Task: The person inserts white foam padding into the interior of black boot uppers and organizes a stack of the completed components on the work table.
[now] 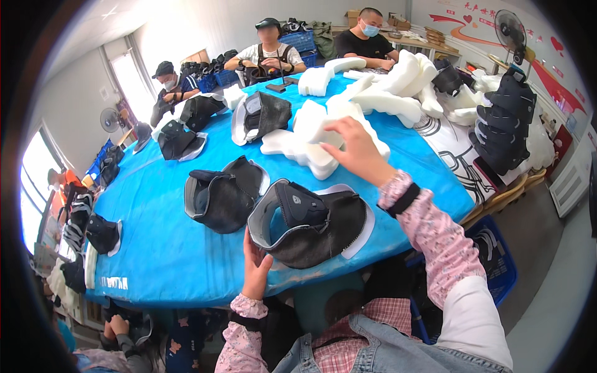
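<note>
While left hand [255,264] pinches the black padded boot [311,221] at its near edge on the blue table [161,248] | right hand [354,149] closes on white foam piece [314,133] beyond it.

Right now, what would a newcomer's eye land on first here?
The blue table, strewn with black boot shells. The nearest shell lies at the near edge, with the left hand on its rim. The right hand reaches onto a white foam pile at mid-table.
</note>
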`<state>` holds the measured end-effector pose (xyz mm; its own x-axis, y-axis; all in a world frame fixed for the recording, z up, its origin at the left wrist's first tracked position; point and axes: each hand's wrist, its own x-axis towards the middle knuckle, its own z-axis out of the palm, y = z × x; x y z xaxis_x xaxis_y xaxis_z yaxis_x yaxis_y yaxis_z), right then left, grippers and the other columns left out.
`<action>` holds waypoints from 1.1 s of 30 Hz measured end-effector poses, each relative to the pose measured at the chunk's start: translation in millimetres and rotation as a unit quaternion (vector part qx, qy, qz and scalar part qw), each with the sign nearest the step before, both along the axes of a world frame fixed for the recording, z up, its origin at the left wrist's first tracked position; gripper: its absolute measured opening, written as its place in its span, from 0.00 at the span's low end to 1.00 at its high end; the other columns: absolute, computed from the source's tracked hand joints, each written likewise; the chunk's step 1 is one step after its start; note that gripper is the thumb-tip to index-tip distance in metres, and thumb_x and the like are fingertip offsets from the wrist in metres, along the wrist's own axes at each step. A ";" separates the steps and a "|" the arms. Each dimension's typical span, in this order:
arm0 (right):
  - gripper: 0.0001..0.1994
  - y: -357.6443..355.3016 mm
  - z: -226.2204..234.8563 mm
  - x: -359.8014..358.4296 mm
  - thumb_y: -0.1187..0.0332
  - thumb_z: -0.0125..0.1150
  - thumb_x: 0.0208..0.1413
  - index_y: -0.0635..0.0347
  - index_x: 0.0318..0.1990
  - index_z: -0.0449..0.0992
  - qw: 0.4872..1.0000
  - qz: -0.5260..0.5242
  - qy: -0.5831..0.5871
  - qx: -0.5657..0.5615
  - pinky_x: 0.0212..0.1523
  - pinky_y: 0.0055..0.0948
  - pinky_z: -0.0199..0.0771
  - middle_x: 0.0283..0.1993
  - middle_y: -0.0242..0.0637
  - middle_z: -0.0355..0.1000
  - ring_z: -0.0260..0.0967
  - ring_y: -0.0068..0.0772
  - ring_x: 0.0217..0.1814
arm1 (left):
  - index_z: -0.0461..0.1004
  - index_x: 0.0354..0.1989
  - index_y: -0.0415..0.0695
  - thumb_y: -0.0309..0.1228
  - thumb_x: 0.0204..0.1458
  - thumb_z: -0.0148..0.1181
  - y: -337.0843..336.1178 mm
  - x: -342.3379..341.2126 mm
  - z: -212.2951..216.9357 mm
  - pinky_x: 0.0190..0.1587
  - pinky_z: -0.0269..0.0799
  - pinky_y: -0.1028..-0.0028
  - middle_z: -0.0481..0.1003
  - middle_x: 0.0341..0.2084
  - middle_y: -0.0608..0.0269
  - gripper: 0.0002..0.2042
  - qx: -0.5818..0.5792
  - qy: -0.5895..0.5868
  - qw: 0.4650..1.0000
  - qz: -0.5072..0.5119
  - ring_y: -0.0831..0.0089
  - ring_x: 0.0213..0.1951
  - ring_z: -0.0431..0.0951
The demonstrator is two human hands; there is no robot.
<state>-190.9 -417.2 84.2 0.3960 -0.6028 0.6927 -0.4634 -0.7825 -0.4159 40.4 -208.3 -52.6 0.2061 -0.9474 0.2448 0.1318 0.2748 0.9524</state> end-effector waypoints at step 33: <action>0.15 185.4 -13.1 2.0 0.73 0.58 0.51 0.63 0.47 0.73 0.916 0.368 -0.121 0.107 0.40 0.30 0.73 0.40 0.44 0.73 0.73 0.44 0.39 | 0.63 0.53 0.35 0.31 0.51 0.59 69.6 -67.6 124.2 0.55 0.63 0.65 0.66 0.51 0.50 0.22 -0.074 -0.078 0.992 -0.060 0.61 0.53 0.68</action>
<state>-188.9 -231.8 71.1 0.5996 -0.3668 0.7113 0.2823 -0.7347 -0.6168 -27.2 -138.7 71.6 0.0424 -0.9144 0.4025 0.0268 0.4038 0.9145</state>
